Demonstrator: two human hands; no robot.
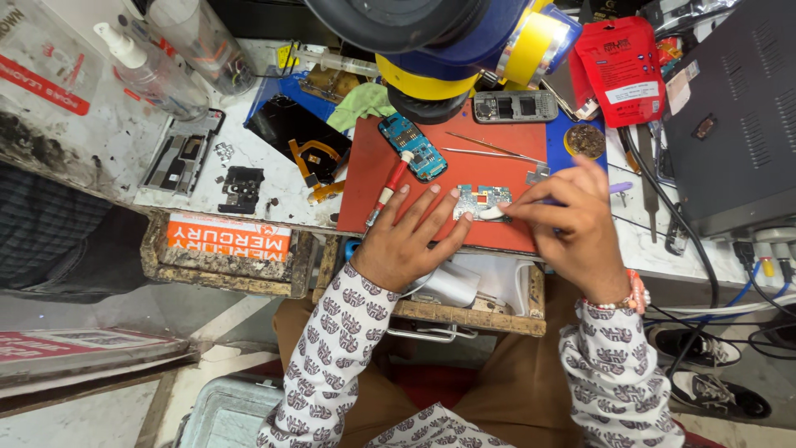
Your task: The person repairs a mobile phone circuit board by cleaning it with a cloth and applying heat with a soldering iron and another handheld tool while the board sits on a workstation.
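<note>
A small phone circuit board (482, 199) lies on a red work mat (464, 162). My left hand (409, 239) rests flat on the mat with fingers spread, one fingertip touching the board's left edge. My right hand (575, 222) pinches a small white piece (492, 213) against the board's lower right edge. A second, blue circuit board (412, 146) lies farther back on the mat, beside a red-handled screwdriver (388, 191). Thin tweezers (489, 150) lie to its right.
A microscope head (431, 50) with yellow rings hangs over the mat. A dark phone frame (515, 106), a red packet (622, 70), a black phone screen with an orange flex cable (298, 137), spray bottles (149, 70) and a dark box (738, 116) with cables surround it. An open drawer (464, 290) sits below.
</note>
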